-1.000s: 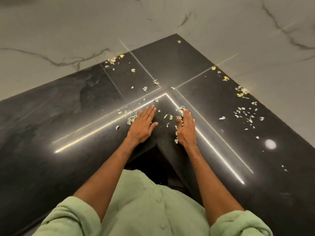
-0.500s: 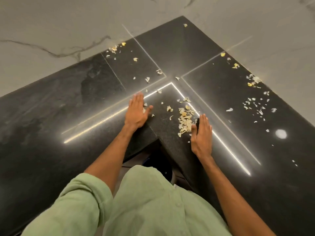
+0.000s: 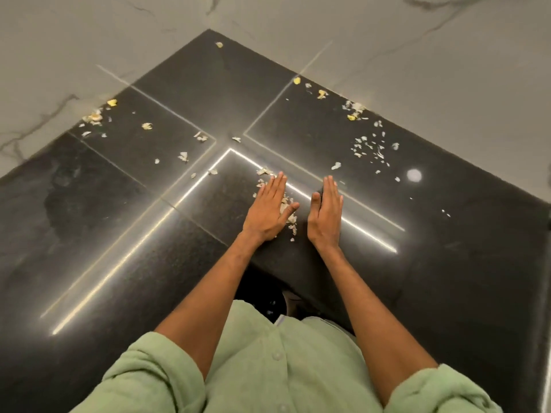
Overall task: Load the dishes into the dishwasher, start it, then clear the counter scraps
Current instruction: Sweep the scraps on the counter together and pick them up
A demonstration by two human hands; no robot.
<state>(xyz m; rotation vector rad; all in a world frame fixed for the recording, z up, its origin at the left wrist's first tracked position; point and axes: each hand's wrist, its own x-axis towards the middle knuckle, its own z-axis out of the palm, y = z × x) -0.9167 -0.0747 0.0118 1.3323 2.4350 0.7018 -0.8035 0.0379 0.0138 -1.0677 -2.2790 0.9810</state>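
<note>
2 hands [image 3: 295, 214], 1 black counter [image 3: 89, 234], scraps [image 3: 287, 210] too many to count.

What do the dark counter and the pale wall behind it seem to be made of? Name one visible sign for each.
Counter: probably polished black granite; fine speckle, and mirror-like reflections of light strips. Wall: marble or marble-look tile, satin finish; grey veining on off-white.

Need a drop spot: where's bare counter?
Bare: the dark counter left of the left hand, and the near-right stretch beyond the right hand. Crowded: scraps between the hands, and along both walls.
</note>
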